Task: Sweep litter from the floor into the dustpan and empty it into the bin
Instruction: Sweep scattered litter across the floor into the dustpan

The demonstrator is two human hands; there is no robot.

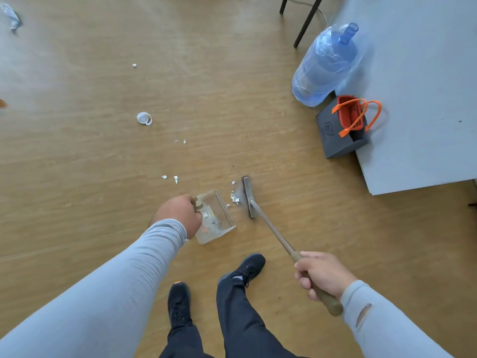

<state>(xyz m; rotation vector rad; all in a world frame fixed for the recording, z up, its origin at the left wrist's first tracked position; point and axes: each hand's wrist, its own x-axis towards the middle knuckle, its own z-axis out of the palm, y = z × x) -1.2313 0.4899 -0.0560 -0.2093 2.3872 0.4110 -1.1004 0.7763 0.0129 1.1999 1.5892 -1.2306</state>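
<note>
My left hand (179, 212) grips the handle of a clear plastic dustpan (219, 210) that rests on the wooden floor with some litter inside. My right hand (321, 276) grips the long brown handle of a brush (249, 196), whose head stands on the floor just right of the dustpan's open edge. A small heap of white paper scraps (235, 198) lies between the brush head and the dustpan. More scraps (176, 179) and a white bottle cap with its ring (144, 118) lie scattered farther out to the left.
A big blue water bottle (325, 65) lies at the right beside a dark box (335, 135) holding an orange basket (352, 116). A grey wall panel (418, 86) fills the right. Dark table legs (307, 21) stand at the top. My two black shoes (242, 270) are below.
</note>
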